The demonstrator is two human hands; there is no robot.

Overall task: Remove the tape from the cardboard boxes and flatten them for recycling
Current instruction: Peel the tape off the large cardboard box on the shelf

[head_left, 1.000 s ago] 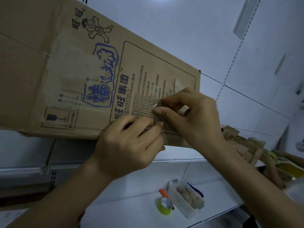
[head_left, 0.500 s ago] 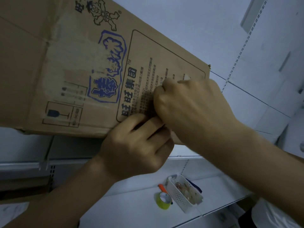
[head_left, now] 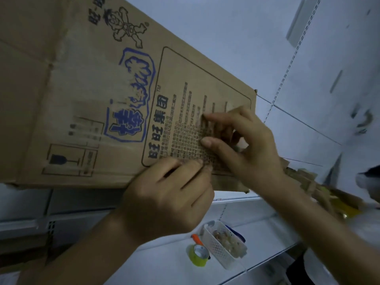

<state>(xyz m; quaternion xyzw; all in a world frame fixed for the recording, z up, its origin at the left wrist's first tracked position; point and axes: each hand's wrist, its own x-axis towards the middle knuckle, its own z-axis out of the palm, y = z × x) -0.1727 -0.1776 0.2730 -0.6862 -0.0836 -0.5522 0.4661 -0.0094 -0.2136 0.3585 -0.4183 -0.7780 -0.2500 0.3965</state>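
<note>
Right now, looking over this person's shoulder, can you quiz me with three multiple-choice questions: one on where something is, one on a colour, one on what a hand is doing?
1. Where does the roll of tape lie?
A. Round the person's wrist
B. On the shelf, beside the white basket
C. Hanging on the wall

2. What colour is the big logo on the cardboard box?
A. Red
B. Blue
C. Green

3. What is the right hand doing?
A. Hanging idle
B. Lifting the basket
C. Touching the box's printed panel with its fingertips

Answers:
1 B: the roll lies on the shelf, just left of the basket.
2 B: its outline is printed in blue.
3 C: index finger and thumb tips lie on the printed text.
</note>
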